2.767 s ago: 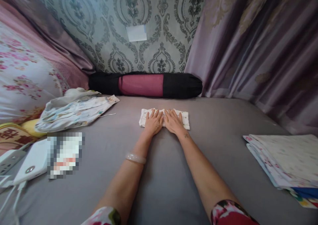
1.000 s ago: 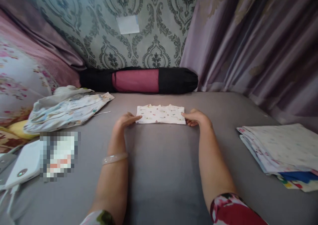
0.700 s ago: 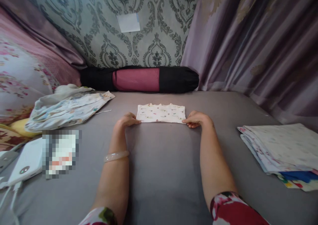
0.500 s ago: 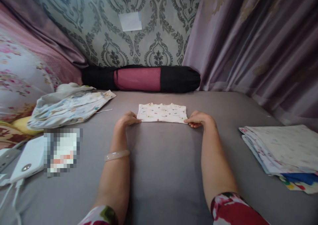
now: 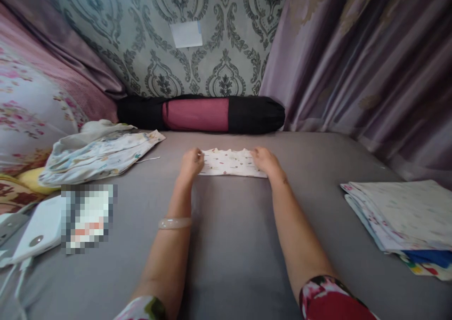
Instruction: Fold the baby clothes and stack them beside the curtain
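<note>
A folded white cloth point(image 5: 228, 164) with a small coloured print lies flat on the grey sheet in front of me, its far edge wavy. My left hand point(image 5: 193, 162), a pale bangle on its forearm, has its curled fingers at the cloth's far left corner. At the far right corner, the fingers of my right hand point(image 5: 265, 161) are bent and pressed together on the fabric. Both hands partly cover the cloth's ends, and the fingertips are small and hard to make out.
A stack of folded cloths point(image 5: 406, 214) lies on the right. To the left are a rumpled printed garment point(image 5: 95, 157), a white power bank point(image 5: 44, 228) with cables and a blurred-out item. A black and maroon bolster point(image 5: 197, 114) rests along the patterned wall.
Both hands have shifted from the cloth's near corners to its far corners, moving away from me and inward. The cloth has stayed in about the same place.
</note>
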`<state>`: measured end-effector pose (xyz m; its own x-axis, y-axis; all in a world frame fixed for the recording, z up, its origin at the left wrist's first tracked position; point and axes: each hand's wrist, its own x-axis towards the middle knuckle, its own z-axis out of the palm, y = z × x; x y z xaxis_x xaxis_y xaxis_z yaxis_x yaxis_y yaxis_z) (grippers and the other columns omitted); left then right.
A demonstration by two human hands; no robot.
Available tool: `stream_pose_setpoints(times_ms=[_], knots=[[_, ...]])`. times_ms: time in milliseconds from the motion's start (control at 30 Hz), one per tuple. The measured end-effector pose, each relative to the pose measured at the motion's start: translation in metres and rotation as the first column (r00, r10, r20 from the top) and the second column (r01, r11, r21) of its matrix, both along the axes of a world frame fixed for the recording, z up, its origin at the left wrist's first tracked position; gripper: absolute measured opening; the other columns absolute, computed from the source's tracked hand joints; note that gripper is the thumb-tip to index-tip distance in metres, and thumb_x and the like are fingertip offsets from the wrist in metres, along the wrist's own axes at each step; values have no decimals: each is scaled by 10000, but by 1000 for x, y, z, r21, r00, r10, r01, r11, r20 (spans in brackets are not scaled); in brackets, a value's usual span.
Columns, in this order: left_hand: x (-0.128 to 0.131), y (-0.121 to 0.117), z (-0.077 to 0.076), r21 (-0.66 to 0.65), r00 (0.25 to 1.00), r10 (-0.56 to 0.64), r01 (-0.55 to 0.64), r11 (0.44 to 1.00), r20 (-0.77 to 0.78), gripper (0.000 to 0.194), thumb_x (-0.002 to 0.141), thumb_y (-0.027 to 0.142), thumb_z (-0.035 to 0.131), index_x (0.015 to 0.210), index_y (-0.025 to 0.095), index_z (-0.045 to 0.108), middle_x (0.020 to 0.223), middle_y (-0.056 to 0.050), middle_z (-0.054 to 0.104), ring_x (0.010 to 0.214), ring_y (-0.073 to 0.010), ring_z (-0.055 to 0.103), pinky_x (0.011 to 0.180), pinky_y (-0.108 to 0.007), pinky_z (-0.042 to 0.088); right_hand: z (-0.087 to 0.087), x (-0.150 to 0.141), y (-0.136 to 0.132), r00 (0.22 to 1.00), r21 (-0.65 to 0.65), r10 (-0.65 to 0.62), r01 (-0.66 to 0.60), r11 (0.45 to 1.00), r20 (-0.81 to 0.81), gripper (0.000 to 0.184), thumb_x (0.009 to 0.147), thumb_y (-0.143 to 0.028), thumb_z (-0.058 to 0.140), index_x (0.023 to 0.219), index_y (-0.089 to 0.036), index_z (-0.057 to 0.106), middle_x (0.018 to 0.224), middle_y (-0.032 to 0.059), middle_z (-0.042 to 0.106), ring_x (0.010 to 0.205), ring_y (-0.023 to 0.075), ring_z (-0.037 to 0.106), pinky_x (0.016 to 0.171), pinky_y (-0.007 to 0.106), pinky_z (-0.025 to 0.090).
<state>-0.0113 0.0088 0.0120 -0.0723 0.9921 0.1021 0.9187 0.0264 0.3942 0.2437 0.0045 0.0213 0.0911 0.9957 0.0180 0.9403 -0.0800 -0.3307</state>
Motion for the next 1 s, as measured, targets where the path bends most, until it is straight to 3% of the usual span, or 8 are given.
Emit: stream_pose_setpoints(times_ms=[100, 200, 333, 533, 733, 867, 1000], knots=[[32, 1, -13, 135, 973, -223, 228, 964, -50, 352, 948, 272, 391, 1236, 171, 567, 1254, -111, 622, 1192, -219, 536, 1011, -334, 405, -14, -33, -3, 975, 54, 220, -222, 973, 44, 448, 997, -338, 315, 1391, -191, 471, 1477, 108, 430, 1367, 250, 362, 1110, 439, 276], [54, -3, -27, 130, 943, -307, 322, 938, -126, 403, 963, 282, 364, 1327, 184, 507, 1420, -92, 504, 1363, -241, 377, 1116, -396, 310, -30, -52, -7, 953, 59, 295, -299, 952, 71, 498, 1008, -355, 252, 1475, -221, 359, 1561, 62, 288, 1444, 265, 192, 1149, 541, 137], [62, -6, -39, 48, 943, -288, 300, 953, -168, 455, 983, 333, 306, 1395, 203, 448, 1500, -75, 412, 1436, -266, 253, 1155, -481, 226, -41, -60, -10, 943, 66, 319, -325, 943, 95, 511, 1002, -338, 224, 1490, -235, 335, 1579, 24, 241, 1453, 248, 159, 1163, 538, 85], [60, -5, -42, -3, 946, -274, 278, 961, -171, 482, 993, 376, 261, 1424, 229, 419, 1522, -79, 376, 1413, -260, 309, 1152, -478, 226, -47, -60, -10, 945, 49, 310, -316, 947, 108, 525, 990, -333, 223, 1496, -240, 328, 1572, 15, 258, 1442, 244, 194, 1159, 523, 123], [59, -4, -42, 32, 937, -289, 301, 953, -197, 472, 988, 369, 277, 1401, 216, 447, 1508, -86, 397, 1407, -256, 318, 1138, -466, 259, -45, -59, -11, 948, 55, 303, -309, 950, 98, 519, 993, -338, 224, 1491, -242, 336, 1564, 23, 283, 1438, 245, 204, 1156, 524, 125], [53, -2, -44, 112, 955, -172, 203, 973, -242, 480, 991, 389, 250, 1397, 231, 452, 1518, -70, 384, 1430, -252, 270, 1169, -485, 186, -43, -54, -11, 970, 100, 221, -231, 968, 101, 523, 994, -338, 239, 1496, -219, 325, 1561, 64, 287, 1447, 257, 179, 1149, 553, 97], [47, 2, -47, 16, 961, -138, 146, 989, -241, 508, 991, 414, 219, 1403, 227, 448, 1515, -79, 387, 1419, -272, 295, 1164, -501, 194, -46, -50, -10, 977, 60, 192, -199, 978, 96, 521, 995, -351, 239, 1480, -204, 361, 1557, 77, 293, 1441, 269, 196, 1143, 561, 115]])
